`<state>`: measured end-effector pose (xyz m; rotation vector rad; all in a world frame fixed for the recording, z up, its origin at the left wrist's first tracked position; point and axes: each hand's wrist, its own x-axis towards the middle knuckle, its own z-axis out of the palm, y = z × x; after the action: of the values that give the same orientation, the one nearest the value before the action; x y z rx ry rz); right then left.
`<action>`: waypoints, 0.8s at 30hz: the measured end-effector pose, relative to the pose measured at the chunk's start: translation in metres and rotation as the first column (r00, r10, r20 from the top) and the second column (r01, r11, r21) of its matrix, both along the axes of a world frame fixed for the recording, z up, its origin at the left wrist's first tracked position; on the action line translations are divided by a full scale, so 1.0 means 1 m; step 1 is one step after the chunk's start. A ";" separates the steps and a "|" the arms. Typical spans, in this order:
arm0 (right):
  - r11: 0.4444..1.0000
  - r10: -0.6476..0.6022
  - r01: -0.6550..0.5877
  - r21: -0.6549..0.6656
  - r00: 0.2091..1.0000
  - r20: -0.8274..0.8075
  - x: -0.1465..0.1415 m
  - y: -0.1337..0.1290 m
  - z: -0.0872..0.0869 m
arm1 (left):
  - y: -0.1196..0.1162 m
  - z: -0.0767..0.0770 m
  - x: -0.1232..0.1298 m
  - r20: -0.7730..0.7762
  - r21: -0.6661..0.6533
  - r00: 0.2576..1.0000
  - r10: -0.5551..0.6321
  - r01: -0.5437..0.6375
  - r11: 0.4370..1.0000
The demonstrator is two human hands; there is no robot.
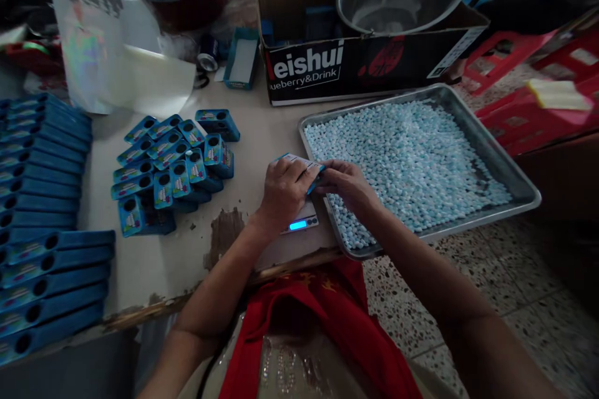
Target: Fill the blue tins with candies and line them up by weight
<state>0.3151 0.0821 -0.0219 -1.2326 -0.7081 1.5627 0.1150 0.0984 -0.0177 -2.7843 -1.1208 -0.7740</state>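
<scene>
Left hand (pixel 286 184) wrapped round small blue box (pixel 314 179), right hand (pixel 349 184) pinching its end, near lit scale (pixel 302 224). Tray (pixel 500 151) of pale-blue pellets (pixel 402 162) overhangs bench (pixel 259 128); forearm knock could tip it, spilling pellets.

I see one small printed box (pixel 317 176), blue and white | partly covered | angled across my view | held between left hand (pixel 286 188) and right hand (pixel 347 184), above the surface (pixel 262 131)
</scene>
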 end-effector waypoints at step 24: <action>0.704 -0.099 -0.570 0.425 0.513 0.853 -0.046 -0.006 0.020 | 0.019 0.097 -0.340 0.490 -0.247 0.637 0.595 -0.553 0.795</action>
<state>0.2691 0.0757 -0.0015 -1.2718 -1.9990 0.6287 -0.2252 0.1176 0.0789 -2.0177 -2.0196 -1.4829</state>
